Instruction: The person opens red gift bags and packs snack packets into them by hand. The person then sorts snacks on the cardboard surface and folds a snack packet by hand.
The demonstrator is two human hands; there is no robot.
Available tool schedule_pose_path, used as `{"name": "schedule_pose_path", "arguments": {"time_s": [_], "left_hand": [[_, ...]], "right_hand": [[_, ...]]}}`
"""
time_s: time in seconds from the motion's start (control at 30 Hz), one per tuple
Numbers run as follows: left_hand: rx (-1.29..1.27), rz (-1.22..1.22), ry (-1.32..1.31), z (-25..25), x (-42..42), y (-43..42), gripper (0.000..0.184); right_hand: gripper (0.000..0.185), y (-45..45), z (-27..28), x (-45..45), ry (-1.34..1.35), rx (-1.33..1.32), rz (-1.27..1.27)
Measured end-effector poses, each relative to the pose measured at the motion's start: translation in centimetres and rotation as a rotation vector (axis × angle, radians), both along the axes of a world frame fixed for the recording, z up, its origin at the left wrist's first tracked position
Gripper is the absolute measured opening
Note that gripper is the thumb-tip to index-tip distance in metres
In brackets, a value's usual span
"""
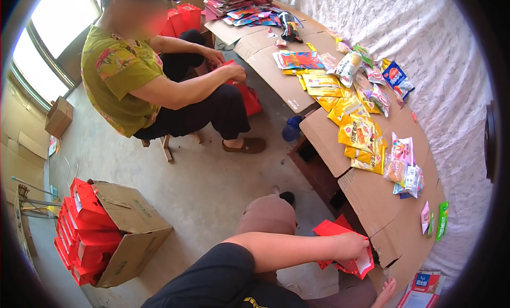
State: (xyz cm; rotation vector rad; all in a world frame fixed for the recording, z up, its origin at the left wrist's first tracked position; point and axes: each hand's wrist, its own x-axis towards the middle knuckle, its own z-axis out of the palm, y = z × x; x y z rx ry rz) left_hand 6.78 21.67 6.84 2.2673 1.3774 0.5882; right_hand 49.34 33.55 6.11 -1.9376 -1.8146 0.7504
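My left hand [350, 246] is closed on the edge of a red paper bag [333, 229], close to the table's near edge. The bag is tilted, and a pale inside shows near my fingers. Low in the view, my right hand [386, 293] is partly cut off by the frame. Its visible fingers are stretched out with nothing in them, apart from the bag. Nearest to it is a red and white printed packet [422, 291]. My two knees are below the bag.
Cardboard [372, 202] covers the table, bearing yellow snack packets [358, 135], small packets [401, 164] and a green packet [442, 221]. Flat red bags [239, 2] are stacked behind. A co-worker [122, 79] sits holding a red bag [249, 98]. Left, a carton [133, 217] holds red bags [87, 239].
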Motion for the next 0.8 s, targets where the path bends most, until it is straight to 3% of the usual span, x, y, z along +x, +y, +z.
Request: {"name": "schedule_pose_path", "arguments": {"time_s": [0.17,0.23,0.37,0.47,0.57,0.67,0.8], "left_hand": [[-0.042,-0.025,-0.009,-0.2,-0.1,0.3,0.040],[-0.056,0.016,-0.081,-0.6,0.0,0.3,0.043],[-0.044,-0.014,-0.052,-0.3,-0.3,0.1,0.048],[-0.165,0.077,-0.172,0.2,-0.5,-0.1,0.046],[-0.027,0.016,-0.059,-0.2,-0.2,0.3,0.043],[-0.177,0.048,-0.116,0.2,-0.2,0.4,0.039],[-0.026,-0.001,-0.015,0.2,0.0,0.1,0.031]], "right_hand": [[0.066,-0.1,0.2,-0.9,-0.002,-0.031,-0.012],[0.054,0.2,-0.9,-0.7,0.034,0.131,0.021],[0.060,4.6,-5.2,5.2,0.094,0.000,0.060],[0.060,4.8,-5.4,5.0,0.110,-0.002,0.049],[0.059,5.2,-6.0,5.1,0.147,0.012,0.062],[0.057,5.2,-6.1,4.9,0.153,0.011,0.059],[0.053,4.7,-6.0,3.6,0.185,0.006,0.082]]}}
